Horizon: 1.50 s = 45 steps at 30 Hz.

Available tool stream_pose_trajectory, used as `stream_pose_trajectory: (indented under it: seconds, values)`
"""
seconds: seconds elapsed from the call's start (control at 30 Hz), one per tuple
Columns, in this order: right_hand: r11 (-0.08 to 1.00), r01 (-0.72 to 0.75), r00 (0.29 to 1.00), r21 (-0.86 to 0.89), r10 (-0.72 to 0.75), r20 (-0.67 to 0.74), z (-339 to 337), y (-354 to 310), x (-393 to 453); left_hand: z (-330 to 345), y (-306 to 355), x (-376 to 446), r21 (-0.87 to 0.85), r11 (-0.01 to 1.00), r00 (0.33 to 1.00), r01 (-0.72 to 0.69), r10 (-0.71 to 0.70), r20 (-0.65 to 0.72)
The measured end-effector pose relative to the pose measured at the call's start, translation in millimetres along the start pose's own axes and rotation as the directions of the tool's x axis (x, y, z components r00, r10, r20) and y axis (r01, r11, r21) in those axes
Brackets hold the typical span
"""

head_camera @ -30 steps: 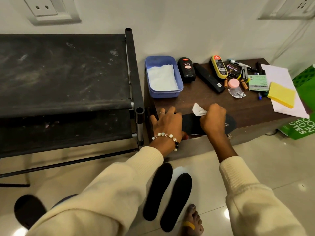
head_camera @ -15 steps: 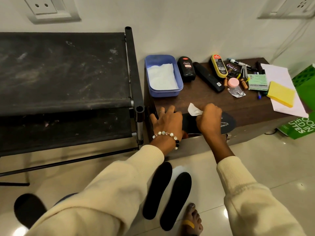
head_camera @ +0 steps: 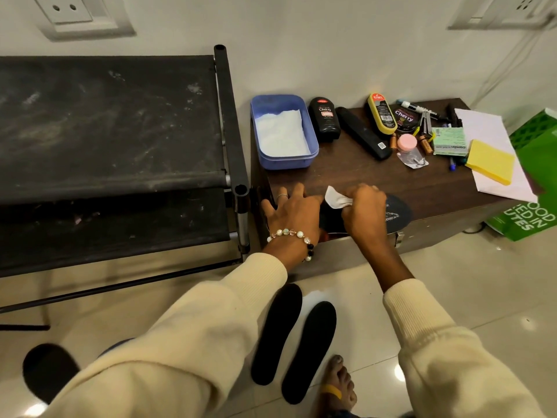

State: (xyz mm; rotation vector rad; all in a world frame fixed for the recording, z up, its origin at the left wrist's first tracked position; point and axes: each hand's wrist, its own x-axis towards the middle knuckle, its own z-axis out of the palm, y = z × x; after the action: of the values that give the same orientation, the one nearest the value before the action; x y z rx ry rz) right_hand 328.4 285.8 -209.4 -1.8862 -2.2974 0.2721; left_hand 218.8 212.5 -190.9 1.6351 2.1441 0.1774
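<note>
A dark insole (head_camera: pixel 394 214) lies along the front edge of the low brown table (head_camera: pixel 355 173). My left hand (head_camera: pixel 291 212) lies on its left end with straight, spread fingers, pressing it down. My right hand (head_camera: pixel 363 214) pinches a small white wipe (head_camera: pixel 336 199) and holds it against the middle of the insole. Most of the insole is hidden under both hands.
A blue tub (head_camera: pixel 283 132) with white tissue, black polish bottles (head_camera: pixel 325 119), a remote (head_camera: pixel 363 132), batteries, pens, yellow sticky notes (head_camera: pixel 489 161) and paper crowd the table's back. Two black insoles (head_camera: pixel 294 339) lie on the floor beside my foot. A black rack (head_camera: pixel 120 140) stands left, a green bag (head_camera: pixel 533 173) right.
My right hand has slid the wipe leftward along the insole, uncovering more of its right end. My left hand has stayed in place.
</note>
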Motion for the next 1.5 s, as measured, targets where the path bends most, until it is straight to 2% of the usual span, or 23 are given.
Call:
stream_pose_trajectory:
  seconds: [0.17,0.37,0.53,0.63,0.73,0.8,0.87,0.93,1.0,1.13,1.2,1.33,1.5]
  values:
    - [0.987,-0.162,0.987,-0.020,0.161,-0.010,-11.1,17.4,0.7,-0.2,-1.1,0.2,0.021,1.000,1.000,-0.009,0.009,0.011]
    - [0.998,0.044,0.998,-0.049,-0.042,0.041,-7.3,2.0,-10.6,1.2,0.1,2.0,0.033,0.999,1.000,0.003,-0.003,-0.003]
    - [0.996,-0.090,0.996,-0.028,0.090,0.016,-13.5,22.9,-10.8,-0.2,0.2,0.6,0.045,0.999,1.000,0.002,-0.002,0.005]
    - [0.999,0.012,1.000,0.031,-0.012,-0.007,-10.5,13.0,-22.1,0.6,0.6,1.1,0.025,1.000,1.000,0.010,-0.010,-0.002]
    - [0.996,0.087,0.991,-0.021,-0.085,0.102,-10.1,9.3,-22.1,0.2,1.0,1.8,0.024,1.000,1.000,0.012,-0.012,0.000]
    - [0.999,0.032,0.994,-0.034,-0.028,0.104,-12.8,20.2,-18.8,0.5,0.6,1.8,0.034,0.999,1.000,0.005,-0.005,0.008]
    - [0.998,-0.068,0.997,-0.002,0.068,0.037,-16.3,33.3,-18.7,0.5,-0.1,1.1,0.049,0.999,1.000,0.001,-0.001,0.013]
    - [0.993,-0.105,0.994,0.056,0.106,-0.027,-16.0,35.7,-24.6,0.8,-0.5,0.7,0.049,0.999,1.000,0.003,-0.004,0.016]
    - [0.995,-0.081,0.996,0.063,0.082,-0.016,-13.3,28.2,-32.1,1.2,-0.2,0.5,0.047,0.999,1.000,0.009,-0.010,0.016]
    - [0.989,0.125,0.990,0.074,-0.129,0.052,-10.9,15.6,-44.7,2.1,0.8,0.1,0.035,0.999,1.000,0.019,-0.019,0.001]
    - [0.994,0.104,0.993,0.036,-0.106,0.058,-14.3,24.1,-44.1,2.2,1.3,-0.1,0.038,0.999,1.000,0.018,-0.018,0.004]
    - [0.994,-0.046,0.995,0.102,0.055,-0.087,-19.4,41.4,-47.6,1.6,1.0,-0.4,0.040,0.999,1.000,0.015,-0.015,0.003]
    - [0.989,0.065,0.998,0.134,-0.067,0.011,-18.7,24.2,-58.7,1.4,2.7,0.3,0.031,0.999,1.000,0.027,-0.026,-0.010]
